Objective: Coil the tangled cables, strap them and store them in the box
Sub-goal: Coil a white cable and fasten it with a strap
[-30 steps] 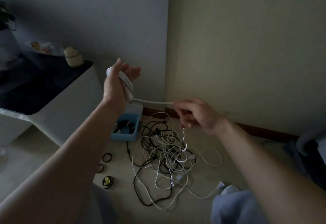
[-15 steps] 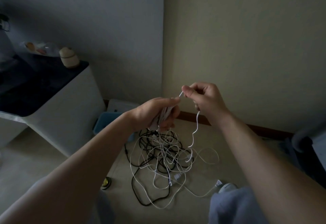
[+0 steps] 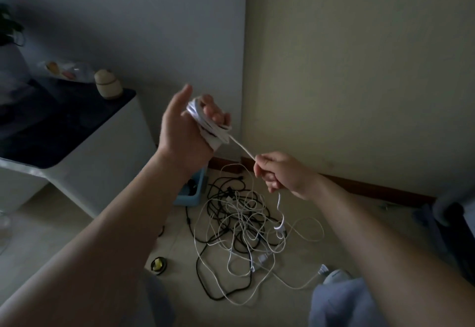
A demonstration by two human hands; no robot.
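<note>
Left hand [image 3: 189, 127] has swung up and left since half a second ago, away from the right, which has dropped. The slack between them is now pulled straight.

- Left: coil [image 3: 205, 121] of white cable sits round the left hand's fingers. Those fingers are curled loosely on it with the thumb standing free, so the grip is not tight.
- Coil's long axis runs diagonally, upper left to lower right across the hand. Loops are stacked flat along that line, raised above the blue box [image 3: 195, 193] on the floor.
- White cable [image 3: 243, 149] leaves the coil's lower end and points down-right, taut, to the right hand [image 3: 284, 176].
- Right hand's fingers are closed and pinch the cable at the top of the fist. The tail drops out below, roughly vertical, to a plug end [image 3: 279, 227] at the right edge of the floor tangle [image 3: 239, 226].

Risks, as I judge them:
- If the tail is hooked in the tangle – can't tell in this light – the next pull drags the pile and tightens a knot.
- A loose left grip plus lost tension means loops slide off the fingertips and the coil springs open.
- Uneven tension gives twisted turns, harder to strap.
- The plug could whip up on the last wrap.
</note>
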